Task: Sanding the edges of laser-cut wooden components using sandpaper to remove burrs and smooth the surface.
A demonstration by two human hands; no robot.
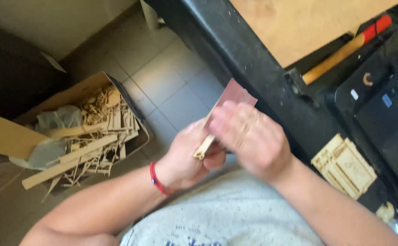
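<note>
In the middle of the frame, the left hand (185,157) pinches a thin wooden piece (204,148) while the right hand (249,136) presses reddish sandpaper (235,94) on its edge, beside the black table edge (253,68).

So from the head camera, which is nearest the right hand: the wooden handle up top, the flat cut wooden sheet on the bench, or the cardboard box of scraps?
1. Flat cut wooden sheet, just right of the right hand.
2. Wooden handle, up and to the right.
3. Cardboard box of scraps, far left on the floor.
</note>
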